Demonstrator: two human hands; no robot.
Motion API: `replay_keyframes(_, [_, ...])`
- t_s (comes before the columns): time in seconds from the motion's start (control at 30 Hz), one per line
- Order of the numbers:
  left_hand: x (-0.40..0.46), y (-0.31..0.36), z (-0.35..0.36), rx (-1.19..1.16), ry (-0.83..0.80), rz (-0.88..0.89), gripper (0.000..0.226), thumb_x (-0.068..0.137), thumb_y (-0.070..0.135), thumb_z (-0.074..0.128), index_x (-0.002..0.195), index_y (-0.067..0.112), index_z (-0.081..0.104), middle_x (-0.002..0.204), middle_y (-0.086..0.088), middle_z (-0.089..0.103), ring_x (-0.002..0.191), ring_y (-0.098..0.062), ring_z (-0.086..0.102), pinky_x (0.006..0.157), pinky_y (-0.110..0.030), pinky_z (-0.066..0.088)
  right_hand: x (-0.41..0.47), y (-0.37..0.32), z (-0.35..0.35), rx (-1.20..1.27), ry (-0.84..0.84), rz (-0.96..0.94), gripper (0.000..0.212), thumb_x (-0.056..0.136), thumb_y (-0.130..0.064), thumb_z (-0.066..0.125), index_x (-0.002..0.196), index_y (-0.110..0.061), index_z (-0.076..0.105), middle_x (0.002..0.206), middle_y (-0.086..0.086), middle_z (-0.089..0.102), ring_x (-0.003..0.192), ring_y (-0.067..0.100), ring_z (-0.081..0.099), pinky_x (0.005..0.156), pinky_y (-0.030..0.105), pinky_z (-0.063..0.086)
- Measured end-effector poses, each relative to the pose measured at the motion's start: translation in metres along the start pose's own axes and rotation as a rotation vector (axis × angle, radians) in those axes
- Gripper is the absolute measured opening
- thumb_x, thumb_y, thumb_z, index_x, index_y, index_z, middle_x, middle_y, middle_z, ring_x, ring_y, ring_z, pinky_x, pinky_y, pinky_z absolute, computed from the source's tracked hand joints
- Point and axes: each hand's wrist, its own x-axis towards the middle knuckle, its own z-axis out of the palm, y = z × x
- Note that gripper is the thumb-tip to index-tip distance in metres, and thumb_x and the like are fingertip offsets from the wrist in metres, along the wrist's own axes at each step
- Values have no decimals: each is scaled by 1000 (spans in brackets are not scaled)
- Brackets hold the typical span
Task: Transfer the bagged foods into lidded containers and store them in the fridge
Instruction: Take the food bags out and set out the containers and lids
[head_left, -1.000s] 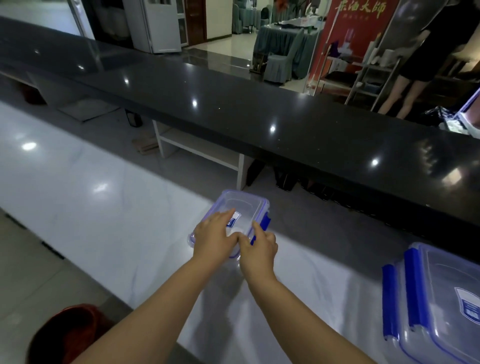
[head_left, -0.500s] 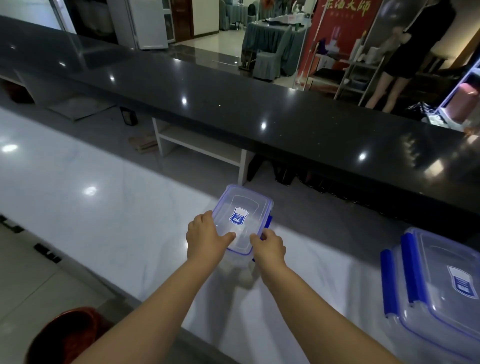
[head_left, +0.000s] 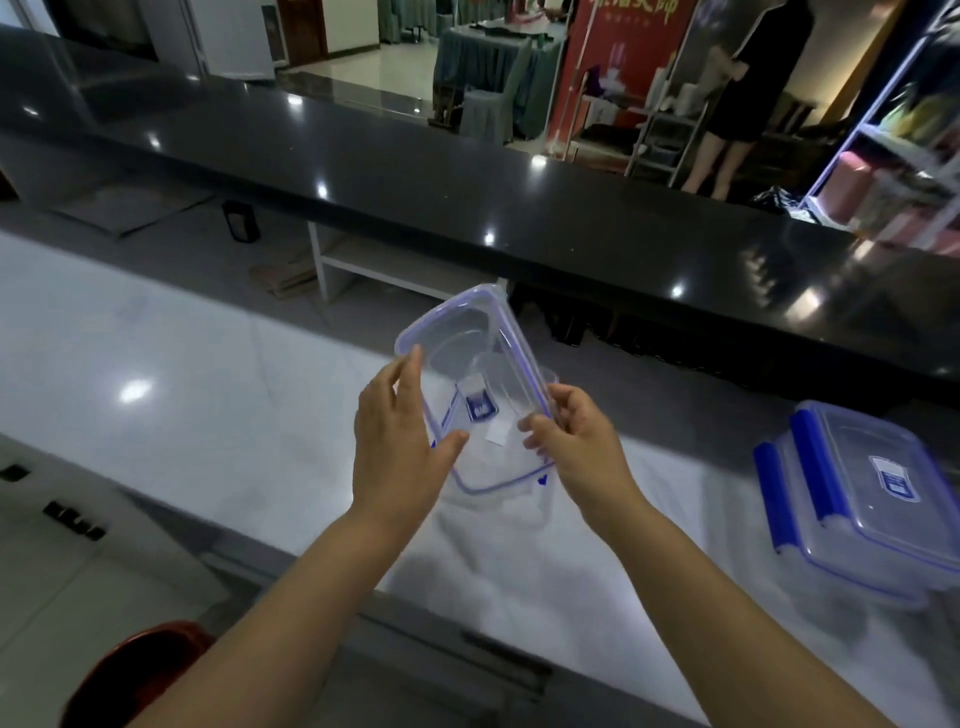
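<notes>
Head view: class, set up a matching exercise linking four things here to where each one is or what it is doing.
Things:
1. lid
2. left hand
3. large container
4. red stool

States:
A. closed, on the white counter at right
B. lower left corner, beside the counter
C. lifted and tilted, held between both hands
D. gripping the lid's left edge

Pairs: 1-C, 2-D, 3-A, 4-B
</notes>
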Motion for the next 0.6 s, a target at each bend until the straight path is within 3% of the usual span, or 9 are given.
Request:
replay_keyframes(0.13, [-9,-17,-12,287,0,395,83,72,36,75,140,12,34,140,-10,39,133,-26,29,112,-39,21,-29,16,5,-176,-48,-52,30,85,-1,62,84,-30,57,89,-3,64,80,7,59,68,9,47])
replay_keyframes(0.23, [-23,-32,-9,380,-97,579,52,70,32,78,116,12,62,117,-9,65,124,-29,49,108,-49,28,-46,34,18,-369,-33,-123,30,82,-1,65,82,-30,59,88,-12,61,84,3,58,74,10,47])
replay_keyframes(0.33, [-42,-52,-3,298,-169,607,18,68,19,81,79,16,67,83,-5,70,91,-25,66,96,-39,45,-57,57,30,-529,-46,-167,22,78,-4,70,88,-23,68,85,-13,57,86,8,57,83,19,48])
replay_keyframes(0.37, [-49,-59,-1,254,-198,586,19,65,12,80,71,15,63,73,-4,66,75,-24,64,81,-35,50,-61,64,32,-540,-61,-157,20,77,-5,71,89,-22,69,85,-12,57,86,9,57,83,20,48])
replay_keyframes(0.43, [-61,-70,2,230,-279,537,27,57,4,79,63,16,56,60,1,55,53,-21,52,49,-29,38,-68,73,34,-531,-87,-122,16,77,-12,72,86,-25,69,86,-11,58,86,8,56,80,19,47])
replay_keyframes(0.5, [-72,-79,5,248,-376,527,29,54,6,80,62,18,54,57,4,52,48,-18,48,43,-26,29,-75,78,30,-502,-67,-100,16,79,-16,71,80,-31,66,86,-13,60,84,5,55,76,15,43])
replay_keyframes(0.6, [-87,-94,16,239,-479,545,16,63,14,71,63,19,56,63,5,57,53,-17,53,46,-24,38,-79,82,16,-436,40,-59,27,82,-10,66,74,-36,63,85,-12,63,78,4,57,73,15,43])
